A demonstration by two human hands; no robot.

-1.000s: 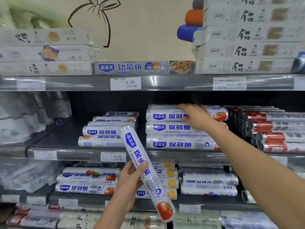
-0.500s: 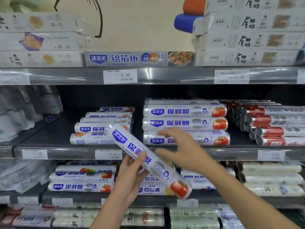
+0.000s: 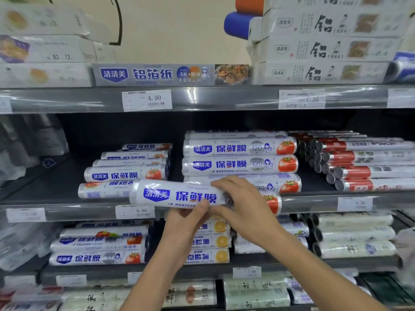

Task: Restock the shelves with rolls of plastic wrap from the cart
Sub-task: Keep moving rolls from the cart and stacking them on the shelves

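Middle shelf (image 3: 67,205), front edge | roll (image 3: 179,195) now level, no longer tilted — my right hand (image 3: 244,212) now joins the left hand (image 3: 186,223), both curled round it | I judge it ready for the stack (image 3: 240,164).

Top shelf: grey box (image 3: 170,74) reads "清清美 铝箔纸" and "5米"; white boxes (image 3: 323,49) read "铝". Shelf edges: left tag (image 3: 147,100) "4.90", right tag (image 3: 302,99) "7.50", lower tag (image 3: 134,211) "9.90". The held roll (image 3: 179,195) reads "清清美 保鲜膜"; stacked rolls (image 3: 240,148) add "120".
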